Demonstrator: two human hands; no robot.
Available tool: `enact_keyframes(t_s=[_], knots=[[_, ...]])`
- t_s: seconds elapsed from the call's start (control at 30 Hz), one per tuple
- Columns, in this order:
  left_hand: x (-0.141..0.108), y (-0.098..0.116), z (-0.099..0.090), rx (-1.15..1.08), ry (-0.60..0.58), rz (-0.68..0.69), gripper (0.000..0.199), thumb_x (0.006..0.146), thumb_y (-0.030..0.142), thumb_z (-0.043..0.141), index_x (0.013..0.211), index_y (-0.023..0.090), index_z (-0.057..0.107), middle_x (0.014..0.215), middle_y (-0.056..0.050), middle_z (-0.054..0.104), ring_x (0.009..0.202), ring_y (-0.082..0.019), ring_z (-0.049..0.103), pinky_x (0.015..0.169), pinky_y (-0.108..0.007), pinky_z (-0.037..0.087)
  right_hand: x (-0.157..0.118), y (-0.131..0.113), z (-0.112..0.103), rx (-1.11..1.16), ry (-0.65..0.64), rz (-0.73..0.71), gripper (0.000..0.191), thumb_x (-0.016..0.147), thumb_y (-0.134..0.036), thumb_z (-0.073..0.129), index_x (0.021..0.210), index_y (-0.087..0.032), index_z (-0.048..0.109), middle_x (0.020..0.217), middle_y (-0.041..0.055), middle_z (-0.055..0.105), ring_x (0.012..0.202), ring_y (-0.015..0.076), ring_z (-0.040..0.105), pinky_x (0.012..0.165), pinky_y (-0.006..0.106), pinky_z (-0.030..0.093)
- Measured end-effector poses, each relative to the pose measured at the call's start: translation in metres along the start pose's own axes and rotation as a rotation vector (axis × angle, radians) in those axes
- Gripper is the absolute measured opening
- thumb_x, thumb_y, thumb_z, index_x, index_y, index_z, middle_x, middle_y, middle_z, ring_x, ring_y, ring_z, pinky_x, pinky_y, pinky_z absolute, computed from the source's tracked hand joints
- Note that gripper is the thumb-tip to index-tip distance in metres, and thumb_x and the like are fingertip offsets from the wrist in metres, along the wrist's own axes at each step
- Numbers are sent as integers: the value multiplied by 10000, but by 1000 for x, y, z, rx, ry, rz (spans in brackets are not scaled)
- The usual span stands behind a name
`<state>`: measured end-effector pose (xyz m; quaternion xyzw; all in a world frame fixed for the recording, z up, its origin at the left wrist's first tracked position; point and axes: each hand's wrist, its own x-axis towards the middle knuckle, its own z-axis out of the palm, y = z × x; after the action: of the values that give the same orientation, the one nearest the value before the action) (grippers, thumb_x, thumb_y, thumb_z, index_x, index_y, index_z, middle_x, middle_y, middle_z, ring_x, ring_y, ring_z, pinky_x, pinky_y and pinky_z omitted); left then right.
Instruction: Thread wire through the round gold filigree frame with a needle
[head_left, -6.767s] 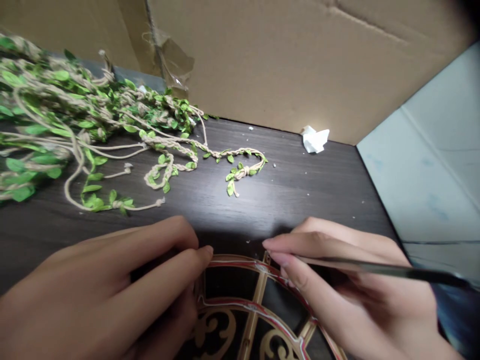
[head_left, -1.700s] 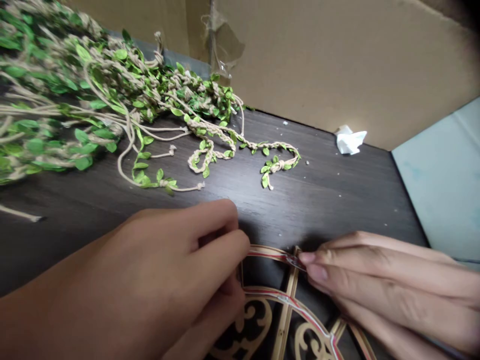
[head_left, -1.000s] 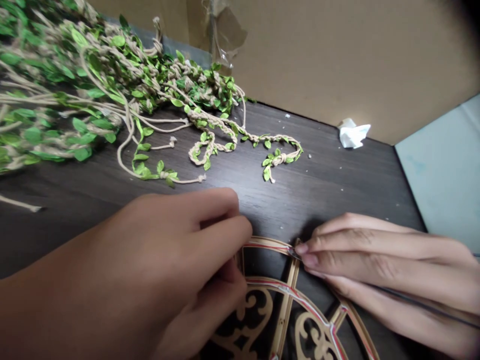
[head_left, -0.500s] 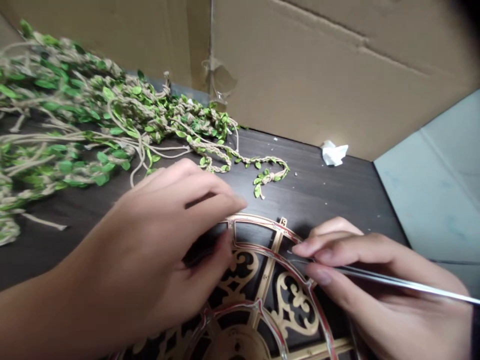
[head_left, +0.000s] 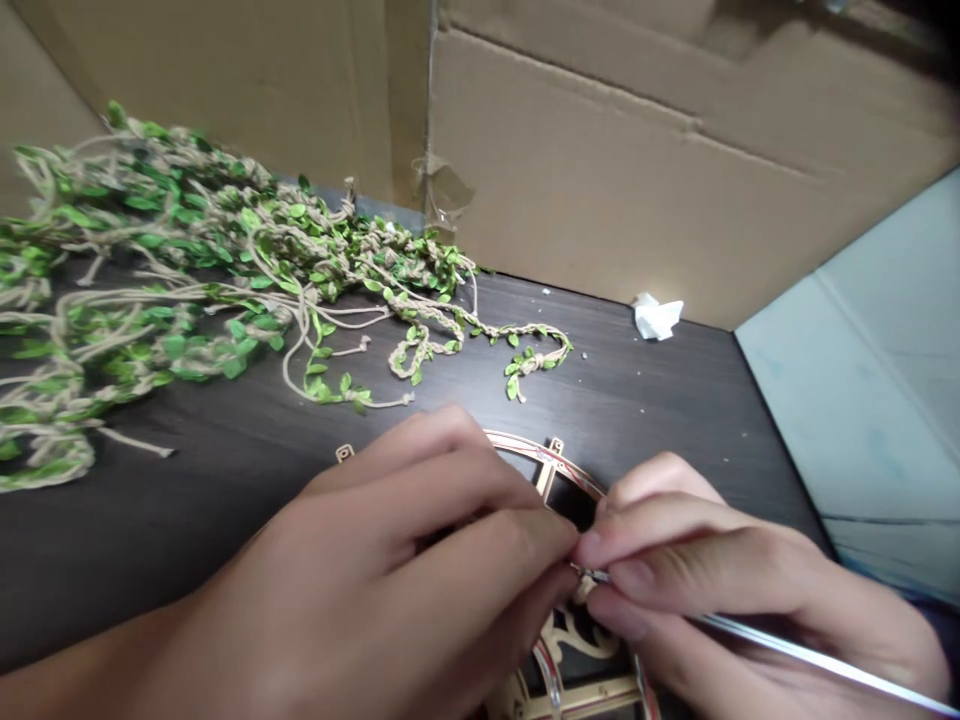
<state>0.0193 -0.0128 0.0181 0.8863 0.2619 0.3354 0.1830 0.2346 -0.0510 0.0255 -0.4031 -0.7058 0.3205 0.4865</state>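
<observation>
Now a slim metal pick [head_left: 810, 660] is being pinched between the closed fingers of the right hand [head_left: 750, 590], while the left hand [head_left: 352, 570] is being curled over a fretted wooden frame [head_left: 517, 442] lying on the dark counter [head_left: 675, 420], its grip hidden. The frame is being judged light and brittle, best taken by its outer rim, not its thin ribs.

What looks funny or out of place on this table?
A crumpled white paper scrap sits alone against the brown cardboard wall, and tiny pale crumbs dot the dark wood-grain table. They look like leftover bits, away from the tangled green-leaf jute vines.
</observation>
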Motion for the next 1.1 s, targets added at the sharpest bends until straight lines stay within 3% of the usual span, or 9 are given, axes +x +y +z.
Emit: enact_keyframes(t_s=[0.1,0.4,0.6,0.83,1.0,1.1], knots=[[-5,0,1,40,-4,-25,175,936,243,679,1111,244,672,1019,-15,731,904,-163,663,836,-287,590,-2,1,0,-57,19,9,247,715,15,798,856,-183,756,877,27,786,786,164,727,726,294,621],[-7,3,6,64,33,-17,153,926,196,670,1076,227,683,977,-29,725,867,-165,664,867,-308,603,2,-1,1,-10,-17,83,198,763,3,783,854,-169,743,772,24,747,696,147,713,620,268,608],[-7,-4,-1,40,-4,-53,281,887,300,734,1152,289,642,1028,26,733,940,-132,689,894,-244,607,0,3,-2,12,-11,76,234,757,34,756,883,-163,747,797,43,745,692,163,710,588,287,607],[-10,4,4,54,54,-86,146,970,350,649,1097,281,661,1002,29,735,951,-137,691,1005,-290,588,2,1,0,-16,-64,3,231,726,40,776,868,-141,747,790,47,742,689,154,704,589,262,617],[-3,5,4,61,54,5,40,961,240,652,957,206,674,878,24,722,811,-96,671,875,-223,608,4,-2,-3,-87,-81,-36,163,752,4,767,831,-137,741,779,44,743,666,134,692,585,226,617],[-1,6,4,96,87,6,92,953,253,655,874,206,663,834,24,715,769,-99,661,803,-232,614,2,-3,-8,-133,-178,-28,205,760,0,769,896,-151,748,846,38,764,708,124,712,627,194,629]])
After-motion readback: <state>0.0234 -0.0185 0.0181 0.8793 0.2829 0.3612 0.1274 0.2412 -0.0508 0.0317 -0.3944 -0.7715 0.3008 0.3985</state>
